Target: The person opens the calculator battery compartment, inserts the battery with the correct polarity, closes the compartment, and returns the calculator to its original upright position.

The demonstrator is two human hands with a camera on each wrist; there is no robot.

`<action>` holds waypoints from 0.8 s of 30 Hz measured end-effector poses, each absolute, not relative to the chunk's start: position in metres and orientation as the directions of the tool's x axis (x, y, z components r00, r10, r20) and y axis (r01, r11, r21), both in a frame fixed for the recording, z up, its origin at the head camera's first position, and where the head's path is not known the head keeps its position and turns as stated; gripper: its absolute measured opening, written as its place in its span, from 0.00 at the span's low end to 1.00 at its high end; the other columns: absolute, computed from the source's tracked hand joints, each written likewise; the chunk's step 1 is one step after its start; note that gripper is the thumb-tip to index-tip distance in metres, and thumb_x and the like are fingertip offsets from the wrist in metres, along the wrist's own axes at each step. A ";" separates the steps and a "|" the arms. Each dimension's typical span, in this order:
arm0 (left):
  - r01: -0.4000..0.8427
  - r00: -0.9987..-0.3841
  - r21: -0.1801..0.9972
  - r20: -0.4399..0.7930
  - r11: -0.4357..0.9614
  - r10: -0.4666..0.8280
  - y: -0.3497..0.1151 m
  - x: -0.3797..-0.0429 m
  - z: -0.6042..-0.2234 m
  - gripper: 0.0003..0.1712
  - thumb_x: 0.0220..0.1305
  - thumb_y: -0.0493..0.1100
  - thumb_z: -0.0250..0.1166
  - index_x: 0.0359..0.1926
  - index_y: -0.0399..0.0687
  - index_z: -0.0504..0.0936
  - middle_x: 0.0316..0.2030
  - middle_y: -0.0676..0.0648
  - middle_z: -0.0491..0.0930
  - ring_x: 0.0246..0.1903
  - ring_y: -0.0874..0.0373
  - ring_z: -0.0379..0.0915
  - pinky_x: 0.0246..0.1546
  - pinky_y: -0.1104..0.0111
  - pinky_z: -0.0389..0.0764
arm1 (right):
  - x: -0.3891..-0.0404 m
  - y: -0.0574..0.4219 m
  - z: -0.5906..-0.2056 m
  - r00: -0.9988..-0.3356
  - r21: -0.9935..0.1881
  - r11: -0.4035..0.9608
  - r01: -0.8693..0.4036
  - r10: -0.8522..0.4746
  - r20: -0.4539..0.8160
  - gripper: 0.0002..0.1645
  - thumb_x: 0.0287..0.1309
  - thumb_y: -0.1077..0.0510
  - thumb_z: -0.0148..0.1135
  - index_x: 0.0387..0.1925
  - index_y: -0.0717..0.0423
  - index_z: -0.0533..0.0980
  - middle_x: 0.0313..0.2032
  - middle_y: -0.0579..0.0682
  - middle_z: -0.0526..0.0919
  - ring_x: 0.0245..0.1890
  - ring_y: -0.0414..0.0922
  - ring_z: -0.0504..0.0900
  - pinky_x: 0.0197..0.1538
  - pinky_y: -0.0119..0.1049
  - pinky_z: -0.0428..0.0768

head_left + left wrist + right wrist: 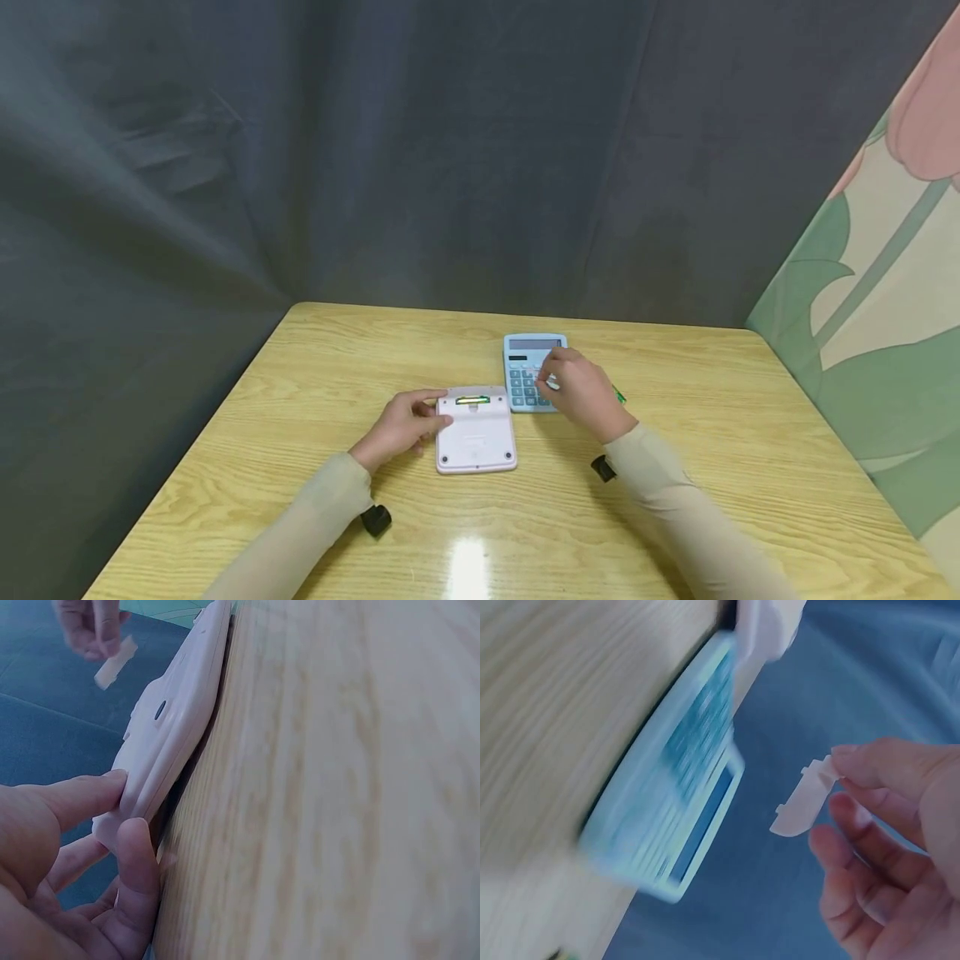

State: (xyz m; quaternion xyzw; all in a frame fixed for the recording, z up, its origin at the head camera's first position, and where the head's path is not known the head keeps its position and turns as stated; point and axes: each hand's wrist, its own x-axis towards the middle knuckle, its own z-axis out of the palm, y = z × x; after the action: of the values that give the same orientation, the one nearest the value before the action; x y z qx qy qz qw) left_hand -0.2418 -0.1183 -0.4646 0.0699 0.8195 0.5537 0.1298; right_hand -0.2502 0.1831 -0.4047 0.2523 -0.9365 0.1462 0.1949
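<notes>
The right hand (583, 393) pinches a small cover (804, 799), apparently plastic, blue calculator (528, 379) beneath; the left hand (401, 423) grips a pink device (475, 433).

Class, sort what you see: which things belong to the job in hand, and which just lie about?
Job in hand:
pink calculator, held by the left grip
battery, set in its back
cover, in the right grip

Apparently just lying about:
blue calculator
green item, partly hidden, perhaps a battery
</notes>
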 end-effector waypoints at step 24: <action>-0.027 -0.956 0.936 -0.127 0.351 0.264 -0.119 -0.244 -0.465 0.31 0.64 0.43 0.71 0.67 0.50 0.75 0.40 0.42 0.77 0.23 0.57 0.71 0.16 0.68 0.78 | -0.253 0.094 -0.430 -0.693 -0.080 0.718 -0.691 -0.627 0.356 0.03 0.55 0.63 0.73 0.29 0.52 0.86 0.36 0.47 0.86 0.36 0.42 0.81 0.39 0.31 0.84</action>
State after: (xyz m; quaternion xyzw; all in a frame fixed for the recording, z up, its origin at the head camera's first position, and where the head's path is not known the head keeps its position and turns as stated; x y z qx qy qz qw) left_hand -0.2435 -0.1194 -0.4655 0.0728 0.8118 0.5648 0.1290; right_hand -0.2533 0.0943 -0.4299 0.3606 -0.9140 0.1043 0.1536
